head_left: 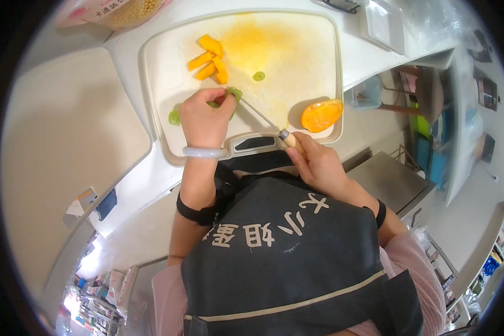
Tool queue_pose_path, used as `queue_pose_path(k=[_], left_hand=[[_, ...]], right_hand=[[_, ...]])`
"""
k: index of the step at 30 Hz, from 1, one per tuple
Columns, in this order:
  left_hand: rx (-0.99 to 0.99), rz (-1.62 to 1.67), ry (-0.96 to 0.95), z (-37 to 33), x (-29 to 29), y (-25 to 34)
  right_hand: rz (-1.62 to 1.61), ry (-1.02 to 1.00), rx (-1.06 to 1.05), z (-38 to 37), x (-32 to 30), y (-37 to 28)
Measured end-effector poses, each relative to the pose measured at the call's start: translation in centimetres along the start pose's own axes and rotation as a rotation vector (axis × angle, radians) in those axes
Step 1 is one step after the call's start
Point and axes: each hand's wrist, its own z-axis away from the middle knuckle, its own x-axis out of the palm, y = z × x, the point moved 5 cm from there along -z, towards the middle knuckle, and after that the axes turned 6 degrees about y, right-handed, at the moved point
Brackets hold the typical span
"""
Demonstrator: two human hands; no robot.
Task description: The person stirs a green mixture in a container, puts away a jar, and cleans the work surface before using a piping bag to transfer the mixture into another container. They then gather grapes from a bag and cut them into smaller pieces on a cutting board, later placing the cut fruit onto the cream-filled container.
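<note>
On a white cutting board with a handle slot, my left hand has its fingers closed on a piece of green fruit that looks like peeled kiwi. My right hand grips the wooden handle of a knife. Its thin blade slants up and left, and the tip reaches the green fruit by my left fingertips. Another green piece lies left of my left wrist. A small round green slice rests alone mid-board. Several mango strips lie beyond my left hand, and a mango half sits at the right.
Orange-yellow juice stains the far part of the board. A bag of round beige grains stands at the far left, a clear plastic tray at the far right. To the left is a pale rounded panel; a metal surface is at lower right.
</note>
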Motion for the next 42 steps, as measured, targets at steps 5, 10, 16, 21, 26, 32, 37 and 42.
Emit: queue_pose_path(k=[5,10,16,21,26,32,37,42], left_hand=[[0.044,-0.030,-0.006,0.1,0.2,0.1],[0.046,-0.067,-0.001,0.2,0.0,0.2],[0.070,-0.005,0.074,0.4,-0.7,-0.1],[-0.033,0.025,0.050,0.6,-2.5,-1.5],[0.270,-0.256,0.166,1.5,-3.8,0.3],[0.376,-0.230,-0.055,3.6,-2.2,0.7],[0.391,-0.243,-0.057,3.3,-1.7,-0.6],[0.195,-0.062,0.061,3.1,-1.7,-1.3]], right_hand=[[0.105,-0.024,0.003,-0.3,0.7,-0.4],[0.116,-0.055,-0.065,-1.3,-1.0,-1.7],[0.213,-0.106,0.055,1.4,-1.9,-0.3],[0.088,-0.064,0.098,1.6,-2.5,-0.1],[0.005,-0.064,0.077,0.7,-2.3,-0.6],[-0.006,-0.090,0.065,0.8,-2.0,-0.1],[-0.021,-0.103,0.102,1.1,-1.9,0.0],[-0.033,-0.100,0.081,1.0,-1.3,-0.5]])
